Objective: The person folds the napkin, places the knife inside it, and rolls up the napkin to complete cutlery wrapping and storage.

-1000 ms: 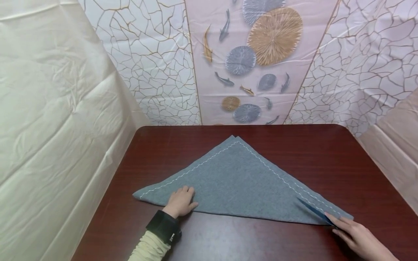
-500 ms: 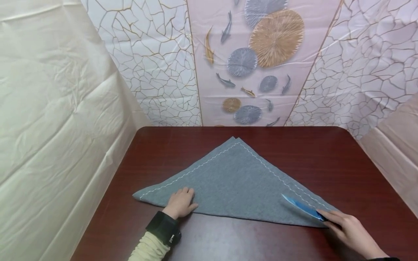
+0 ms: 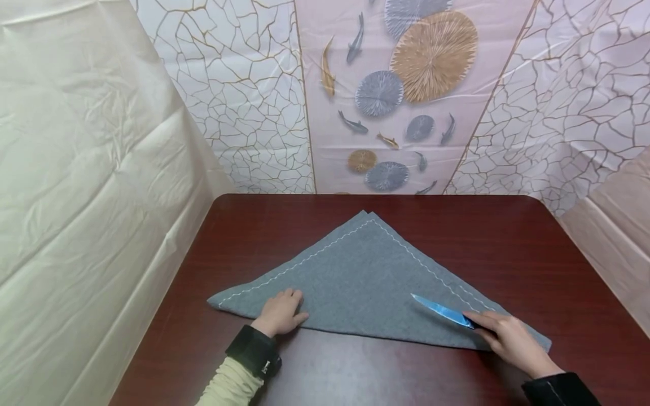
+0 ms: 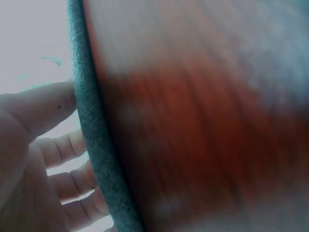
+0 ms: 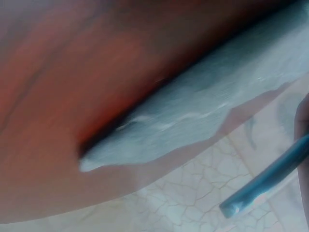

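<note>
A grey cloth (image 3: pixel 355 282), folded into a triangle with wavy white stitching along two sides, lies flat on the table. My left hand (image 3: pixel 280 313) rests on its left part, across the front folded edge. In the left wrist view the thumb and fingers (image 4: pixel 58 150) meet the cloth's thick fold (image 4: pixel 94 125). Over the cloth's right part, my right hand (image 3: pixel 513 341) grips a knife by its dark handle. The shiny blue blade of the knife (image 3: pixel 442 310) points left and away. In the right wrist view a bluish bar (image 5: pixel 265 176), likely the handle end, juts past the hand.
The dark red-brown table (image 3: pixel 284 231) has rounded far corners. Behind it hangs a patterned curtain (image 3: pixel 254 101) with fish and round shapes. Cream sheets (image 3: pixel 101 197) drape along the left and right sides.
My right hand has moved left and a little away with the knife, and its blade has turned to show its blue face. The left hand and the cloth stay put.
</note>
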The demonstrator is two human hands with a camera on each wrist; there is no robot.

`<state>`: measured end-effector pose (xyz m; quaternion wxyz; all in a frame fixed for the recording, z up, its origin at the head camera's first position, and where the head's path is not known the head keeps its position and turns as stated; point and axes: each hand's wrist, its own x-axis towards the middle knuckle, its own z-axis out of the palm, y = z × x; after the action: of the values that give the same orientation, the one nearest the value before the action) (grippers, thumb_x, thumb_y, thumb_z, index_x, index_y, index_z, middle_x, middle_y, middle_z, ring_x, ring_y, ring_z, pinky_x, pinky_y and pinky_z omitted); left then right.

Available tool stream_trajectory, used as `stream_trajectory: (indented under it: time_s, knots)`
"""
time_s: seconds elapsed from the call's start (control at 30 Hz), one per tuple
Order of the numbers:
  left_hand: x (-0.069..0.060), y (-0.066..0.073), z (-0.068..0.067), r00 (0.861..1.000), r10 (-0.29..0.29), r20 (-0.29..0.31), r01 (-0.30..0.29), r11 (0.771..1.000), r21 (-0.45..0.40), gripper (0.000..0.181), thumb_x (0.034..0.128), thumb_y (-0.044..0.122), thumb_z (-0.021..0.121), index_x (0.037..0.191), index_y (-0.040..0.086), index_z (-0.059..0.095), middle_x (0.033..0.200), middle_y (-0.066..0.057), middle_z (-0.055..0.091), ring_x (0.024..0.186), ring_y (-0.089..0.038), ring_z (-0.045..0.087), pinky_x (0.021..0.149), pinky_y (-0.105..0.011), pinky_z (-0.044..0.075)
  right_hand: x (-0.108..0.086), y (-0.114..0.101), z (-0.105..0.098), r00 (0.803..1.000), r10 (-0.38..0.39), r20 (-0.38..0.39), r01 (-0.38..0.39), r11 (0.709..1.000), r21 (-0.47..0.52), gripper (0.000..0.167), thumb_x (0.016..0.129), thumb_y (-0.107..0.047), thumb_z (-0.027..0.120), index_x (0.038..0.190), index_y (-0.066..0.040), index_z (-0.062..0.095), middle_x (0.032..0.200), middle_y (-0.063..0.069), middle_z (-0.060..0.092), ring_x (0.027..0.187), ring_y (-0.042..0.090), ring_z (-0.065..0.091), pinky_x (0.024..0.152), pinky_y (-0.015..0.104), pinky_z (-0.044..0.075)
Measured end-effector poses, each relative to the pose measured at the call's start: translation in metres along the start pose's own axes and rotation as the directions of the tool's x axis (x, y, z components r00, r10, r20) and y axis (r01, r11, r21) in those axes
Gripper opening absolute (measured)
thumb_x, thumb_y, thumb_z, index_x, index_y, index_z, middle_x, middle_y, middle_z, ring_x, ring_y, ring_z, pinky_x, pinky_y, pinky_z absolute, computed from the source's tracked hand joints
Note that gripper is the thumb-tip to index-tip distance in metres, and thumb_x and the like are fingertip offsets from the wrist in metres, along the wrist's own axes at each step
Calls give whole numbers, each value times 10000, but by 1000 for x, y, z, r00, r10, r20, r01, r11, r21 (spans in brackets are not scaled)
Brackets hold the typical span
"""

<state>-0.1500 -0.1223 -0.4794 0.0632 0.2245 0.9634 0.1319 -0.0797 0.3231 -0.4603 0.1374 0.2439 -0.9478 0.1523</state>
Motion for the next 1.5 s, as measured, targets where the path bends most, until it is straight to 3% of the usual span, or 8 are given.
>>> stream_trajectory:
  time_s: [0.3, 0.6, 0.73, 0.97, 1.2, 1.5]
  knots:
    - [2, -9, -5, 999, 51, -19, -52, 997, -62, 207, 815, 237, 674, 842, 89, 531, 769, -8, 487, 702, -178, 507, 614, -362, 426, 30, -18, 9, 998, 13, 63, -17, 997, 70, 365, 711, 36, 706, 1067, -30, 662, 904, 23, 671, 801, 170, 634, 639, 311, 508]
    - [0, -15, -7, 996, 74, -45, -79, 988, -136, 197, 796, 202, 691, 867, 73, 561, 750, -13, 494, 674, -143, 474, 601, -336, 412, 53, -28, 22, 994, -109, -13, 110, 991, 81, 371, 669, 47, 731, 1029, -19, 672, 881, 30, 671, 776, 150, 632, 623, 299, 504]
    - [0, -17, -7, 995, 91, -47, -97, 984, -152, 191, 801, 190, 688, 883, 64, 571, 753, -18, 499, 682, -149, 478, 611, -341, 412, 60, -31, 26, 991, -130, -24, 132, 988, 84, 372, 662, 44, 739, 1022, -27, 678, 885, 27, 673, 782, 145, 632, 628, 307, 505]
    - [2, -18, -7, 995, 94, -40, -99, 980, -170, 184, 808, 184, 679, 897, 63, 574, 740, -8, 486, 671, -141, 466, 606, -330, 400, 69, -38, 31, 993, -119, 11, 117, 989, 95, 353, 691, 27, 727, 1034, -36, 677, 897, 37, 675, 794, 151, 634, 636, 301, 505]
    - [1, -18, -6, 996, 85, -38, -91, 980, -175, 148, 825, 169, 654, 898, 72, 571, 751, -10, 480, 685, -150, 468, 605, -330, 396, 80, -46, 34, 987, -163, 10, 160, 979, 130, 335, 698, 36, 721, 1025, -22, 676, 862, 11, 666, 764, 111, 619, 613, 277, 494]
    - [-1, -20, -2, 995, 87, -43, -94, 977, -192, 126, 839, 155, 635, 903, 74, 564, 755, -11, 475, 685, -146, 457, 600, -322, 388, 92, -57, 40, 977, -206, 52, 197, 970, 146, 352, 706, 53, 706, 1049, -22, 667, 876, 26, 662, 792, 155, 622, 640, 304, 498]
